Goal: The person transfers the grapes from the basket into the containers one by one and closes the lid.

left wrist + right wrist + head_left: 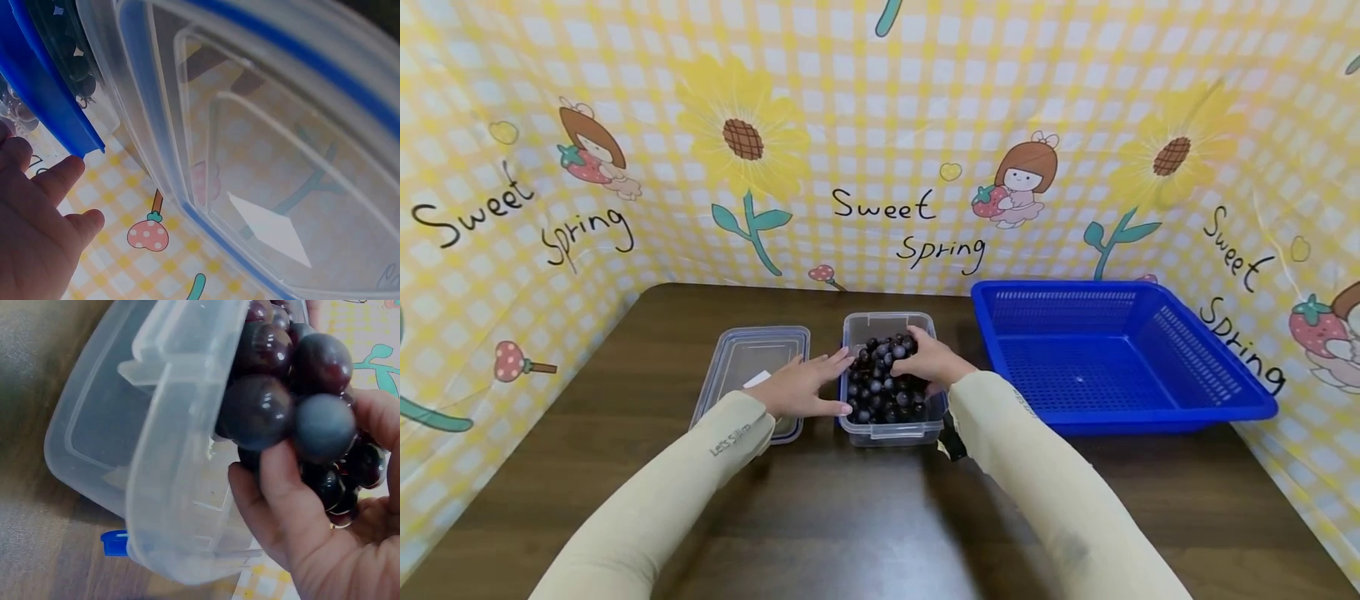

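Dark purple grapes (pixel 880 390) in a bunch fill much of a clear plastic container (pixel 891 432) in the head view. My right hand (pixel 936 364) reaches over the container's right side. In the right wrist view its fingers and thumb curl round part of the grape bunch (pixel 259 412), beside the clear wall. My left hand (pixel 797 390) spreads its fingers and thumb at the container's left side. Its fingertips are close to a blue side clip (pixel 50 94) in the left wrist view; whether they touch it I cannot tell. Just left stands the clear lid (pixel 730 367), partly behind my left hand.
A blue perforated plastic basket (pixel 1150 415) stands on the right of the brown wooden table (pixel 865 508). The lid carries a white label (pixel 269 228). A yellow checked cloth (pixel 880 125) with printed flowers hangs round the back and sides.
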Tool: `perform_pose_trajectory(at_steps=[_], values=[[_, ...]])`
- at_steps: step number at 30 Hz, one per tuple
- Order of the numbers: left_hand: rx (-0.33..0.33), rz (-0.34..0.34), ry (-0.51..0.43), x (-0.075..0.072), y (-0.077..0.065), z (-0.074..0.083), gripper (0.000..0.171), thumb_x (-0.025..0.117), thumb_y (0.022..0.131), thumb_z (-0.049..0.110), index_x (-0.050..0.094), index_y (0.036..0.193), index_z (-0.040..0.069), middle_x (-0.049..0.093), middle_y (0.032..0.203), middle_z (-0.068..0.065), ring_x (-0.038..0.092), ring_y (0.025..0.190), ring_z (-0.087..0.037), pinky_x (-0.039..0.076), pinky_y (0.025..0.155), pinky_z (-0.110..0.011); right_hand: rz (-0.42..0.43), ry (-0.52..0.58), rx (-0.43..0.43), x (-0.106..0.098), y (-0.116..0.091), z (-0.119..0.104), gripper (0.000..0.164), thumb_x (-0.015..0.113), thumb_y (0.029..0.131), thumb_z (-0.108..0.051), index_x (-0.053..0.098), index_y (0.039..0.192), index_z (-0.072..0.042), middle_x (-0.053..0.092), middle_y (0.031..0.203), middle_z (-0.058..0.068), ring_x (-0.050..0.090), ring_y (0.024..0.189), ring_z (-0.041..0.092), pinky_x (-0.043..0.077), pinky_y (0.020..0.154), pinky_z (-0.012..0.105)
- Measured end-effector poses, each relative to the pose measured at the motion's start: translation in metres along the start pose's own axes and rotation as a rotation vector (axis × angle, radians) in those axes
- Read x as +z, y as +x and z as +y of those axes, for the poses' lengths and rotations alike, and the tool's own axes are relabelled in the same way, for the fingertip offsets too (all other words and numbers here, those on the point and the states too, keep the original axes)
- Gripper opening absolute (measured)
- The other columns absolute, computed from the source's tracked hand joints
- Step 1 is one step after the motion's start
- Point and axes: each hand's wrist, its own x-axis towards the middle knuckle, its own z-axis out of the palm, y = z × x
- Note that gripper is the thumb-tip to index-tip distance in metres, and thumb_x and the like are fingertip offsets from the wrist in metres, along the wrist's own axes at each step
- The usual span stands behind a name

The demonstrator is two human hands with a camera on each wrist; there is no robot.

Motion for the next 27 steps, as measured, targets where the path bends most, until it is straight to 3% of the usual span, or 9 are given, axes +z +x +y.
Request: perform_pose_trajectory(at_steps=[4, 7, 12, 15, 16, 21, 23, 27], values=[[-0.002, -0.014, 0.006, 0.000, 0.000, 0.001, 0.087, 0.055, 0.091, 0.057, 0.021, 0.153, 0.006, 0.013, 0.159, -0.011, 0.023, 0.140, -0.038, 0.007, 0.108, -0.067, -0.039, -0.013, 0.037, -0.007, -0.003, -0.002, 0.091, 0.067, 0.087, -0.014, 0.007, 0.155, -0.010, 0.021, 0.155, 0.020, 0.042, 0.129, 0.038, 0.053, 0.082, 0.049], [0.009, -0.009, 0.000, -0.002, 0.002, 0.002, 0.087, 0.055, 0.091, 0.057, 0.021, 0.152, 0.006, 0.012, 0.159, -0.012, 0.025, 0.141, -0.034, 0.007, 0.109, -0.065, -0.033, -0.026, 0.045, -0.016, -0.006, -0.004, 0.084, 0.066, 0.087, -0.011, 0.015, 0.154, -0.006, 0.023, 0.155, 0.020, 0.046, 0.124, 0.038, 0.054, 0.082, 0.047], [0.002, -0.011, 0.011, -0.002, 0.002, 0.001, 0.087, 0.056, 0.091, 0.056, 0.021, 0.152, 0.005, 0.013, 0.158, -0.012, 0.029, 0.139, -0.033, 0.008, 0.109, -0.066, -0.003, -0.097, 0.016, -0.023, -0.008, -0.007, 0.075, 0.070, 0.086, -0.014, 0.031, 0.149, -0.002, 0.030, 0.152, 0.020, 0.058, 0.095, 0.029, 0.057, 0.075, 0.042], [0.005, -0.016, 0.013, -0.001, 0.001, 0.001, 0.086, 0.056, 0.091, 0.056, 0.022, 0.152, 0.005, 0.013, 0.158, -0.012, 0.030, 0.138, -0.034, 0.009, 0.108, -0.066, 0.020, -0.161, 0.010, -0.023, -0.010, -0.006, 0.075, 0.073, 0.085, -0.019, 0.034, 0.148, -0.003, 0.036, 0.148, 0.019, 0.053, 0.074, 0.019, 0.057, 0.072, 0.041], [0.007, -0.018, 0.009, 0.000, 0.001, 0.001, 0.086, 0.056, 0.091, 0.056, 0.022, 0.152, 0.005, 0.013, 0.158, -0.012, 0.030, 0.138, -0.034, 0.008, 0.108, -0.066, 0.029, -0.184, 0.007, -0.024, -0.010, -0.006, 0.074, 0.073, 0.085, -0.020, 0.036, 0.147, -0.003, 0.049, 0.137, 0.020, 0.048, 0.067, 0.017, 0.057, 0.069, 0.038], [-0.003, -0.025, -0.001, -0.001, 0.001, 0.003, 0.087, 0.055, 0.090, 0.057, 0.020, 0.153, 0.007, 0.011, 0.159, -0.010, 0.030, 0.138, -0.032, 0.007, 0.109, -0.065, 0.084, -0.350, -0.057, -0.030, -0.015, -0.006, 0.058, 0.072, 0.086, -0.026, 0.054, 0.134, 0.001, 0.063, 0.121, 0.016, 0.065, 0.087, 0.023, 0.053, 0.081, 0.039], [-0.011, -0.027, -0.004, -0.002, 0.000, 0.003, 0.086, 0.055, 0.091, 0.056, 0.020, 0.153, 0.008, 0.011, 0.159, -0.010, 0.030, 0.138, -0.032, 0.007, 0.109, -0.065, 0.086, -0.361, -0.072, -0.032, -0.017, -0.007, 0.052, 0.070, 0.088, -0.023, 0.057, 0.130, 0.003, 0.058, 0.130, 0.017, 0.063, 0.104, 0.028, 0.051, 0.087, 0.040], [-0.023, -0.027, -0.004, -0.004, -0.002, 0.005, 0.085, 0.057, 0.091, 0.054, 0.020, 0.153, 0.008, 0.011, 0.159, -0.009, 0.032, 0.138, -0.032, 0.007, 0.109, -0.065, 0.063, -0.328, -0.089, -0.031, -0.016, -0.006, 0.041, 0.065, 0.090, -0.011, 0.059, 0.126, 0.006, 0.061, 0.125, 0.020, 0.069, 0.088, 0.027, 0.055, 0.077, 0.035]])
